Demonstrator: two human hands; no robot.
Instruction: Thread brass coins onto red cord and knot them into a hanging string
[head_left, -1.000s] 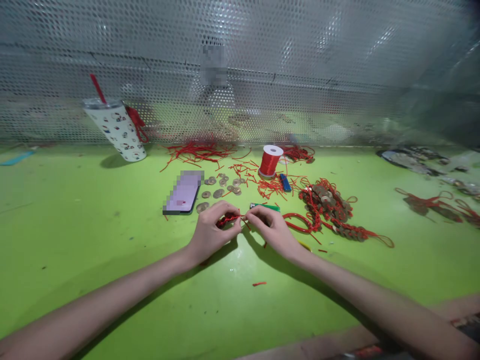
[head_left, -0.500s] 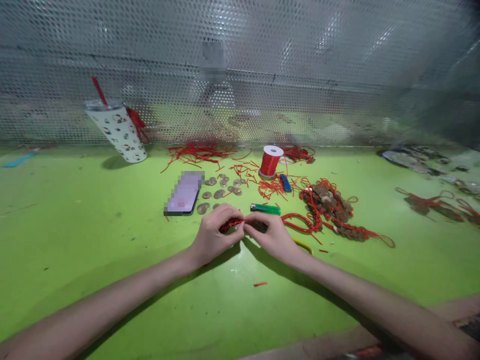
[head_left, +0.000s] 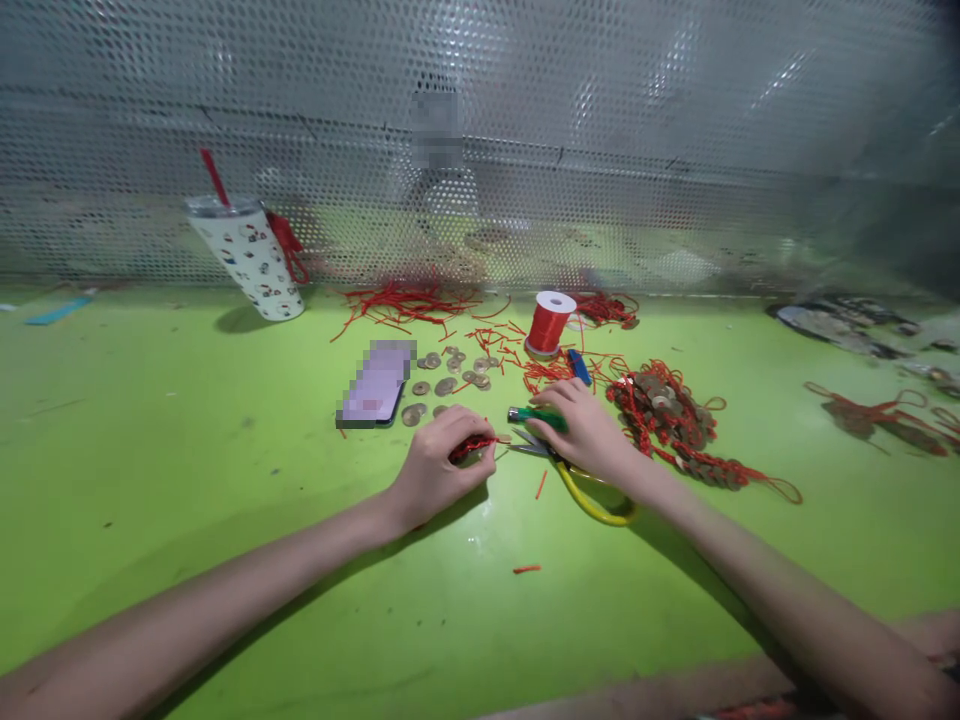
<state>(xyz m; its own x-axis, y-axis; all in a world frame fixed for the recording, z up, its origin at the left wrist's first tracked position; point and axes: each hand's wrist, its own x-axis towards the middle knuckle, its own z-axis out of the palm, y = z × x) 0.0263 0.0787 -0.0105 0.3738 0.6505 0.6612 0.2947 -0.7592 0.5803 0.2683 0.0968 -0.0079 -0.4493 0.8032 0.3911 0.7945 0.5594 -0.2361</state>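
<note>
My left hand [head_left: 444, 462] is closed, pinching a red braided cord [head_left: 472, 448] whose end sticks out past the fingertips toward the right. Most of that cord is hidden inside the hand. My right hand [head_left: 589, 428] has its thumb and fingers around a green lighter [head_left: 523, 414], which lies at table height with its metal end pointing left. Beneath the right hand is a pair of scissors [head_left: 592, 506] with yellow handle covering, blades slightly apart and pointing at the left hand. Several holed coins [head_left: 445, 386] lie just beyond the left hand.
A phone [head_left: 375, 385] lies left of the coins. Behind are a red thread spool [head_left: 550, 325], a blue lighter [head_left: 579, 366] and cord scraps [head_left: 409, 302]. Right is a pile of corded coins [head_left: 664, 400]. A tumbler with straw [head_left: 251, 258] stands before the perforated sheet [head_left: 337, 150].
My right hand has left the cord end and moved right onto the green lighter, uncovering the scissor blades. My left hand keeps the cord. The view has shifted slightly.
</note>
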